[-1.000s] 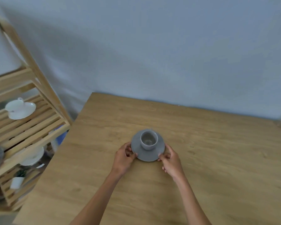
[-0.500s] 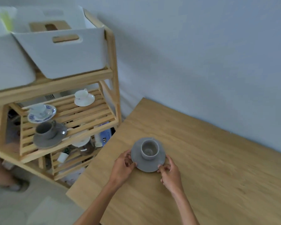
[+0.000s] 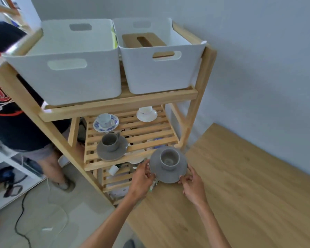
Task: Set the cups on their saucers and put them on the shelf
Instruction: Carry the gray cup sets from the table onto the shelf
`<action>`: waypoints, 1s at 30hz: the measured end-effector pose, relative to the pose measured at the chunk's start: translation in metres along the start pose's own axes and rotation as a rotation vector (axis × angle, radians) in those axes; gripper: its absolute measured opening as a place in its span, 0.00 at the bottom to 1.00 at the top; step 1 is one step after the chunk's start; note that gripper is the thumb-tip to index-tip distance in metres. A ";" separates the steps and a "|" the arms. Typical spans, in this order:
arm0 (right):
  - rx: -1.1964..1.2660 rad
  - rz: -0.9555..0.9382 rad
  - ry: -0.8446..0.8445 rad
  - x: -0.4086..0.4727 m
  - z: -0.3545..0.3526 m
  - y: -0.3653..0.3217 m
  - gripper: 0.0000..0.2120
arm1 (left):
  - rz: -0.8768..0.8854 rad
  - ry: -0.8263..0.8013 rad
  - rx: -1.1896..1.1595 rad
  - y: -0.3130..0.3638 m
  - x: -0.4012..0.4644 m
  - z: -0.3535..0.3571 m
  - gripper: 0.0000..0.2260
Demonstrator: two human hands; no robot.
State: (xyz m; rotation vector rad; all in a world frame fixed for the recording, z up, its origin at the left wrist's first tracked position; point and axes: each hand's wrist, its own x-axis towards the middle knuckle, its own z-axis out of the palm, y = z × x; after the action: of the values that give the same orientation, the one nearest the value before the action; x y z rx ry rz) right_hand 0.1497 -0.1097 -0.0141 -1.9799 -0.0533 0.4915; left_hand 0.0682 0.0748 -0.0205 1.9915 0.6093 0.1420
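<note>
A grey cup [image 3: 169,159] stands on a grey saucer [image 3: 170,173] that I hold in the air just past the table's left corner. My left hand [image 3: 141,178] grips the saucer's left rim and my right hand [image 3: 192,183] grips its right rim. The wooden shelf unit [image 3: 132,140] is right in front. Its middle slatted shelf carries another grey cup on a grey saucer [image 3: 112,146], a blue-patterned cup and saucer [image 3: 106,121] and a white cup and saucer [image 3: 146,113].
Two white bins [image 3: 70,65] fill the top shelf, the right one [image 3: 157,56] holding a wooden box. The wooden table [image 3: 240,185] lies to the right. A person [image 3: 16,122] stands left of the shelf. A black cable [image 3: 20,221] crosses the floor.
Both hands have lifted the grey cup and saucer off the table and carried them left to the shelf. My view has swung left and now shows the whole shelf.
</note>
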 end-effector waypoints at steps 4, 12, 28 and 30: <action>-0.033 -0.076 -0.040 0.030 0.027 -0.016 0.29 | -0.068 0.046 -0.025 -0.009 0.031 -0.021 0.19; -0.200 -0.048 -0.161 0.083 0.058 -0.046 0.23 | -0.091 0.081 0.047 -0.030 0.087 -0.040 0.20; -0.517 -0.061 -0.217 0.170 0.080 -0.046 0.20 | -0.159 0.060 0.185 -0.050 0.155 -0.023 0.21; -0.626 -0.138 -0.207 0.172 0.081 -0.043 0.22 | -0.131 0.060 0.231 -0.049 0.154 -0.022 0.21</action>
State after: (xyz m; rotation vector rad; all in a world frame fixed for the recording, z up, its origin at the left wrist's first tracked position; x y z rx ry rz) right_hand 0.2852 0.0217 -0.0609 -2.4996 -0.5252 0.6411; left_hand 0.1759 0.1837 -0.0763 2.1675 0.8238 0.0524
